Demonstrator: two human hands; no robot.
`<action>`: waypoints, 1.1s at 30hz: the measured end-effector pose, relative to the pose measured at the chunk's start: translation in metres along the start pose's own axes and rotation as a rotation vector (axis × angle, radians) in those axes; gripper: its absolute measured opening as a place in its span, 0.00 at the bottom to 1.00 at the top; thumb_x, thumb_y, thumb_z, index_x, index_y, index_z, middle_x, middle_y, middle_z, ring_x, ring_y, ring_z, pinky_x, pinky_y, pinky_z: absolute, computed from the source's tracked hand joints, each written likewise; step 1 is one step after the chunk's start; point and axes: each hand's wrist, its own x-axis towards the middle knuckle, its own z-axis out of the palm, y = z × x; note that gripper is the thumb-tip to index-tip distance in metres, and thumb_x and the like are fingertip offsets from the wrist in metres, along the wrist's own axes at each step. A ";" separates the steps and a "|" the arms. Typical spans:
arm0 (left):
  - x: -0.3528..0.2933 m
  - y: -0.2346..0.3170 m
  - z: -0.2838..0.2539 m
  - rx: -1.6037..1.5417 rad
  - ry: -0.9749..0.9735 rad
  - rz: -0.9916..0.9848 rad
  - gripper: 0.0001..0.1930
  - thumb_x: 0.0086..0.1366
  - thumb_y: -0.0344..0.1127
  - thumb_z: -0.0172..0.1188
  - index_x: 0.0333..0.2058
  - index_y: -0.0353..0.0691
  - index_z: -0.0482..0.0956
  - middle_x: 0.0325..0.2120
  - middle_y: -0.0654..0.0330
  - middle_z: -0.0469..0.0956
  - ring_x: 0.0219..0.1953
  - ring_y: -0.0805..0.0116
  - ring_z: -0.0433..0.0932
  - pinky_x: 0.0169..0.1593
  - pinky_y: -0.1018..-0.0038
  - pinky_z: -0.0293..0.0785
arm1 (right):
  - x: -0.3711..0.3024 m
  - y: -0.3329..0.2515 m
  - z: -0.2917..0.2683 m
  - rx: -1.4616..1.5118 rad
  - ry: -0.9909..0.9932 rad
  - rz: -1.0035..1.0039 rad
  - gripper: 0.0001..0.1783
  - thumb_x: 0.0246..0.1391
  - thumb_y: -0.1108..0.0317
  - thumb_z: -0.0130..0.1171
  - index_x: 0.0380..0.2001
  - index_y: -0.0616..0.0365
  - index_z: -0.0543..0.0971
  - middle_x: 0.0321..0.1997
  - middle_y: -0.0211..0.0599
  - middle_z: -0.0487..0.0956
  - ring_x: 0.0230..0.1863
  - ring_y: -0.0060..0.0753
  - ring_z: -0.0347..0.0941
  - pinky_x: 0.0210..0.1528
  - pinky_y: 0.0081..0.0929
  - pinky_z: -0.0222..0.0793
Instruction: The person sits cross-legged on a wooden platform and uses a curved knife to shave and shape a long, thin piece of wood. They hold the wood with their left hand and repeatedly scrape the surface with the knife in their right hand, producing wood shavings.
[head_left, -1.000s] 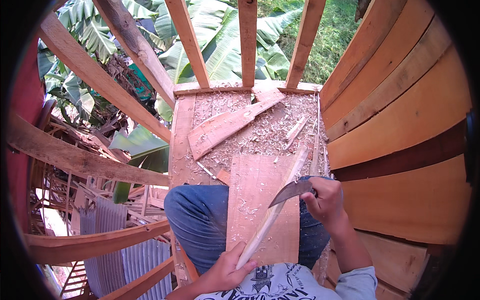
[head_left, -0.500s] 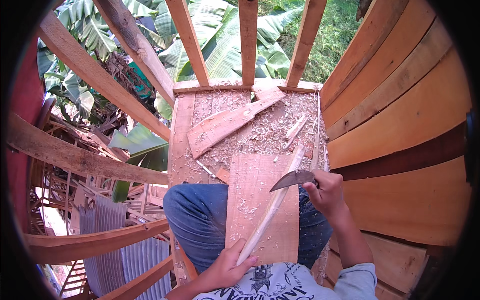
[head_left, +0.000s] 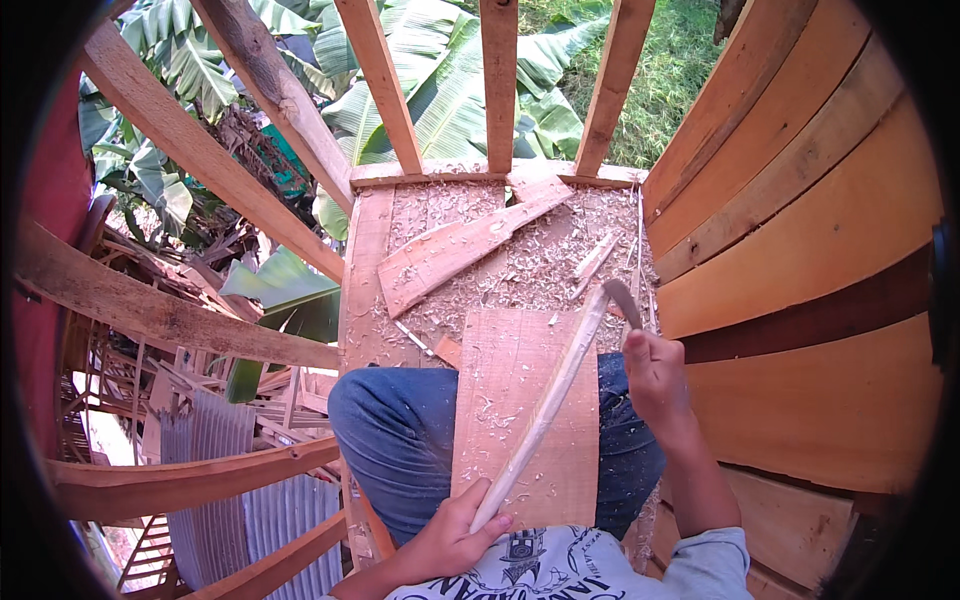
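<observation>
My left hand point(head_left: 462, 532) is closed round the near end of a long pale wooden stick point(head_left: 537, 424), close to my shirt. The stick slants up and to the right across a flat wooden board point(head_left: 482, 375) that lies over my lap. In my right hand point(head_left: 655, 378) is a knife point(head_left: 621, 300) with a dark curved blade, its handle mostly hidden by my fingers. The blade is at the stick's far end; whether it touches the wood I cannot tell. Curled shavings lie on the board.
Beyond my knees, a paddle-shaped wooden piece point(head_left: 462, 245) and a short wood strip point(head_left: 596, 262) lie among shavings on the plank floor point(head_left: 368, 240). Wooden railing slats point(head_left: 499, 90) stand ahead and to the left. A plank wall point(head_left: 800, 270) closes the right side.
My right hand has turned the knife, and its blade has moved up along the stick from the middle part to the far end. My left hand keeps its hold.
</observation>
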 end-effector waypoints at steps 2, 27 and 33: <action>-0.004 0.003 0.003 0.013 -0.051 0.004 0.13 0.66 0.39 0.54 0.36 0.34 0.66 0.21 0.56 0.71 0.25 0.73 0.71 0.29 0.73 0.67 | 0.006 0.006 -0.016 0.008 0.093 0.216 0.25 0.60 0.54 0.53 0.17 0.64 0.70 0.10 0.39 0.64 0.11 0.26 0.61 0.16 0.29 0.55; -0.007 0.006 0.004 0.141 0.211 0.064 0.19 0.62 0.42 0.61 0.35 0.31 0.66 0.19 0.42 0.73 0.25 0.48 0.80 0.25 0.67 0.71 | -0.032 -0.015 -0.011 -0.358 -0.030 -0.045 0.30 0.48 0.42 0.60 0.12 0.57 0.67 0.11 0.40 0.67 0.13 0.44 0.67 0.15 0.34 0.59; -0.009 0.000 0.003 0.144 0.196 0.029 0.18 0.62 0.41 0.60 0.35 0.31 0.66 0.20 0.41 0.73 0.26 0.49 0.81 0.26 0.67 0.71 | -0.038 -0.044 -0.002 -0.335 -0.169 -0.098 0.30 0.48 0.43 0.61 0.11 0.57 0.68 0.11 0.41 0.67 0.13 0.47 0.67 0.16 0.35 0.60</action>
